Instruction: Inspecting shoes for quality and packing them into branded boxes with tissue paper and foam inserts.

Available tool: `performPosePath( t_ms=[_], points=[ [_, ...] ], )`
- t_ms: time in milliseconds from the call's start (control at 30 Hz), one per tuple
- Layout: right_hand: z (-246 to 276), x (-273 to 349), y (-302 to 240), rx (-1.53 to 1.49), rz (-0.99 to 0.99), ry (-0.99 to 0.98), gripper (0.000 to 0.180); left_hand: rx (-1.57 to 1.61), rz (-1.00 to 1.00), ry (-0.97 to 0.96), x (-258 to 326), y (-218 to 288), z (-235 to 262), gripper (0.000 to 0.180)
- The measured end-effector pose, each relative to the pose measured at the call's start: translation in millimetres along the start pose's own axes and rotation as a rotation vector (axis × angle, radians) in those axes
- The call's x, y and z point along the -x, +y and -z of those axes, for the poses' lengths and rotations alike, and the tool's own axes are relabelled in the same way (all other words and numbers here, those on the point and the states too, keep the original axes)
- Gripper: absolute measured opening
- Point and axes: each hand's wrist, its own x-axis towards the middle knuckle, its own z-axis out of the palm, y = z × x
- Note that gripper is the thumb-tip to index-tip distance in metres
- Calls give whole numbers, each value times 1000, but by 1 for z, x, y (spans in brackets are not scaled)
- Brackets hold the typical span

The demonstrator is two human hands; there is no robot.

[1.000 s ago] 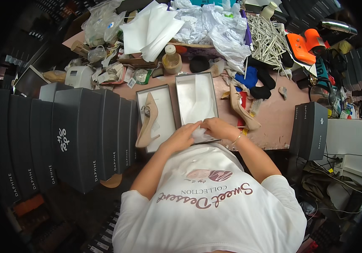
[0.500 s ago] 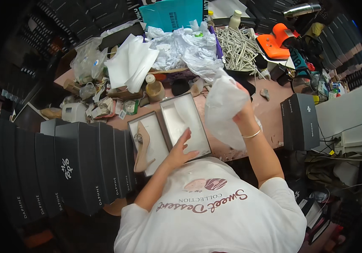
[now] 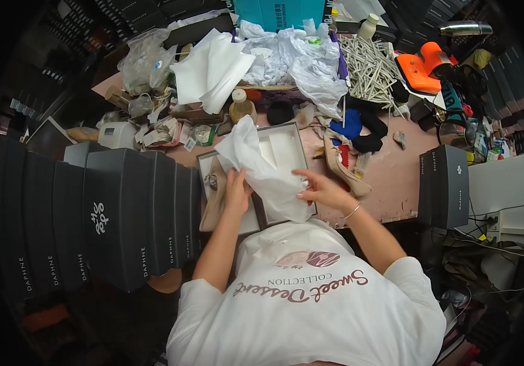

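A sheet of white tissue paper (image 3: 274,186) spreads over the right half of an open shoe box (image 3: 298,146). My left hand (image 3: 236,192) is closed on the sheet's left edge. At its right edge my right hand (image 3: 327,192) has thumb and forefinger apart, close to or touching the paper. In the box's left half (image 3: 246,222) lies a beige high-heeled shoe (image 3: 215,198) with an ornament at the toe, partly behind my left hand. Another beige shoe (image 3: 341,168) rests on the table beyond my right hand.
Dark shoe boxes (image 3: 118,219) are stacked at left, with more boxes (image 3: 445,186) at right. Behind lie white sheets (image 3: 210,67), crumpled paper (image 3: 310,67), a heap of pale sticks (image 3: 368,70) and an orange device (image 3: 417,73). A bottle (image 3: 242,107) stands behind the shoe box.
The tissue paper has come from the right down over the box's right half. My left hand has moved left and taken its edge; my right hand has lowered, uncovering the shoe on the table.
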Motion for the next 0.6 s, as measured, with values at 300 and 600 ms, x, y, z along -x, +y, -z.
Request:
performPosePath(
  t_ms=[300,600],
  points=[
    [-63,-38,-9,-223,21,236,25,-462,-239,-355,84,-15,-21,47],
    [-46,-26,-3,-243,0,83,24,-626,-515,-144,88,28,-6,24]
  ],
)
